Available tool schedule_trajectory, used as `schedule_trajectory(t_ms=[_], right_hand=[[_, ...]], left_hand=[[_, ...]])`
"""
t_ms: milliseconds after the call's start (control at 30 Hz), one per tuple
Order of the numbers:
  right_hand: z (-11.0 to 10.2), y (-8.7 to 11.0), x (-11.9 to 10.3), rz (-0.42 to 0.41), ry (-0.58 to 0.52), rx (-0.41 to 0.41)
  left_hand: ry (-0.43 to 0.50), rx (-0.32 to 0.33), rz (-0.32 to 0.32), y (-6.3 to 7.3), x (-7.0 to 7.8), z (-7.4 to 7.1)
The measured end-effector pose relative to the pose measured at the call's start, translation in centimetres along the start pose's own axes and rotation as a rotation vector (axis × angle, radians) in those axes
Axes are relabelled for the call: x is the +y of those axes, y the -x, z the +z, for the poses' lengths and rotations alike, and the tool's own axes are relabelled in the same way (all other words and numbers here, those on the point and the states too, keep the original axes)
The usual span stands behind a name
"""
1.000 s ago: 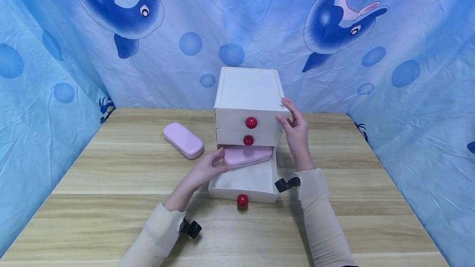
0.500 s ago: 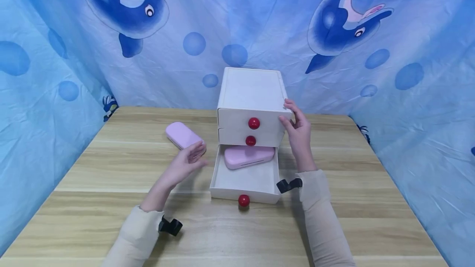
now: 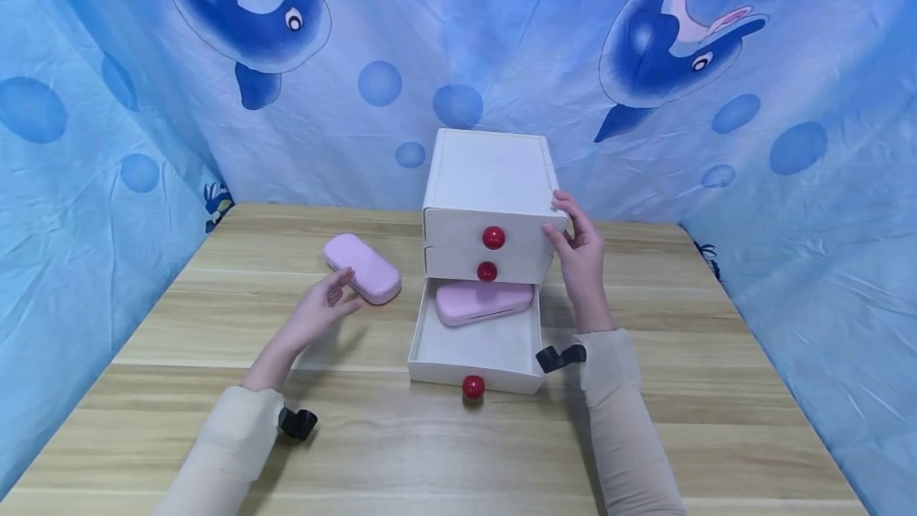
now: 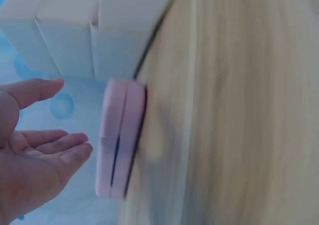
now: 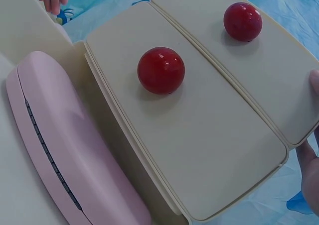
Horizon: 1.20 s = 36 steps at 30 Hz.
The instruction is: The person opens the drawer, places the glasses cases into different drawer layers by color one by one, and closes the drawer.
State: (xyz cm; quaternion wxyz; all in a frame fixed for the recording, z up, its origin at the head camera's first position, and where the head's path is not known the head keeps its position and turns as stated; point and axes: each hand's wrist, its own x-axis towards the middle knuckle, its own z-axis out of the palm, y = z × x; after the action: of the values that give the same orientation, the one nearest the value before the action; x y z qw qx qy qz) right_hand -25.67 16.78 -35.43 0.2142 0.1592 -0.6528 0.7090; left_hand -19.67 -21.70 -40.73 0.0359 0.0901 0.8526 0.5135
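Note:
A white drawer cabinet (image 3: 490, 170) stands on the table, its bottom drawer (image 3: 487, 347) pulled out. At the back of that drawer lies a pink glasses case (image 3: 483, 303), closed, its hinge side showing in the right wrist view. My right hand (image 3: 582, 265) grips the cabinet's right front corner, thumb on the front face and fingers round the side. To the left, a second pink glasses case (image 3: 364, 269) rests closed on the wood. My left hand (image 3: 315, 315) hovers beside it with fingers parted and nothing held; the left wrist view shows the fingertips close to the case (image 4: 117, 140).
Red ball knobs mark the upper drawer (image 3: 493, 237), the middle drawer (image 3: 487, 271) and the bottom drawer's front (image 3: 474, 387). A blue dolphin-print curtain (image 3: 458, 38) hangs behind the wooden table (image 3: 645, 420) and along both sides.
My left hand has let go of the glasses case in the drawer and moved left to beside the other case. The right hand has kept its grip on the cabinet corner.

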Motion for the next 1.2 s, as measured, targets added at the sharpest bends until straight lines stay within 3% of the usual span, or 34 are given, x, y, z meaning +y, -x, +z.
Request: schedule_trajectory(t_ms=[333, 633, 833, 1200], right_hand=[[0.0, -0.1, 0.1, -0.003, 0.000, -0.004], [0.0, -0.1, 0.1, 0.014, -0.002, 0.002], [-0.1, -0.2, 0.1, 0.021, 0.000, 0.006], [-0.2, 0.0, 0.1, 0.003, 0.009, -0.004]], left_hand=[[-0.078, 0.037, -0.064, -2.4, -2.3, -3.3], [-0.095, 0.023, -0.163, -4.6, -3.0, -5.2], [-0.078, 0.010, -0.185, -5.6, -3.3, -5.6], [-0.019, -0.004, -0.158, -6.6, -4.4, -5.8]])
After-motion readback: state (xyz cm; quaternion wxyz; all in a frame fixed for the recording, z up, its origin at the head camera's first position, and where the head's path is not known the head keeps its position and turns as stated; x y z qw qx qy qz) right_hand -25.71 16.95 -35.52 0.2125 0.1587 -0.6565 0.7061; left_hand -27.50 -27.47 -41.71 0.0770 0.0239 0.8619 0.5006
